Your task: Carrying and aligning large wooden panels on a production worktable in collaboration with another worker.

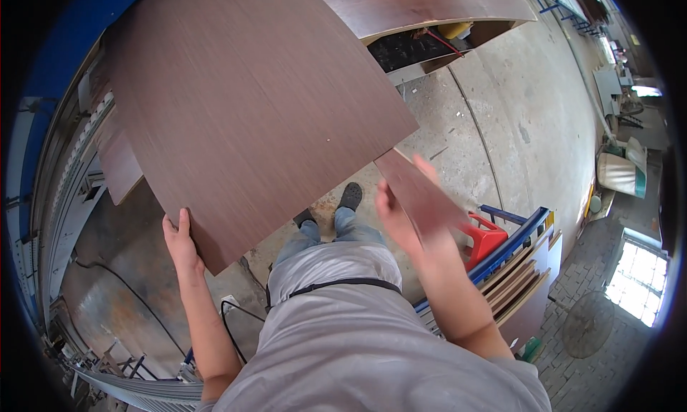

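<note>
A large brown wood-grain panel (265, 119) lies in front of me, its near edge running slantwise above my feet. My left hand (182, 244) grips this panel at its near left edge, close to the corner. In my right hand (404, 215) is a narrow brown board (421, 194), with fingers on one side and a fingertip showing past the other. The board's far end meets the panel's near edge by its right corner; whether they touch, I cannot tell. Motion slightly blurs the board's near end.
Beyond the panel stands a brown tabletop (429, 1) with an open compartment (415, 47) below. A blue-framed rack (526, 233) with upright boards and a red plastic item (485, 237) are at my right. Machine rails (61, 176) run along the left. A black cable (136, 294) crosses the floor.
</note>
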A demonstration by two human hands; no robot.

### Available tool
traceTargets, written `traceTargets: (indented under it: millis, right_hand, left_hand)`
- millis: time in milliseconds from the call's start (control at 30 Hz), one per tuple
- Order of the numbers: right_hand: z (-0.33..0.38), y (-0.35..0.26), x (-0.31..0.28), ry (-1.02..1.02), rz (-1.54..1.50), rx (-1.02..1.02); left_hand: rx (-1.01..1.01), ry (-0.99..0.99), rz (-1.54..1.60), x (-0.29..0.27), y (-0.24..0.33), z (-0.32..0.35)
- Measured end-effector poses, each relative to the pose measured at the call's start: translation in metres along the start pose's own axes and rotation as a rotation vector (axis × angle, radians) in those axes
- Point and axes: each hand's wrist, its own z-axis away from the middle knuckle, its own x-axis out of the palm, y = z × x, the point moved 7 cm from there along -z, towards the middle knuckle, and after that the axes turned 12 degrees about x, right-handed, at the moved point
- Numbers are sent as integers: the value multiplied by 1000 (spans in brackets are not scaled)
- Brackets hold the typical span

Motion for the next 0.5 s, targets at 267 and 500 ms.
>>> traceTargets:
  millis: [267,500]
  right_hand:
    - [-5,45,-32,-48,-13,126]
    - [24,52,7,46,-159,122]
  left_hand:
    - [34,-34,23,3,3,0]
    - [21,-30,62,3,3,1]
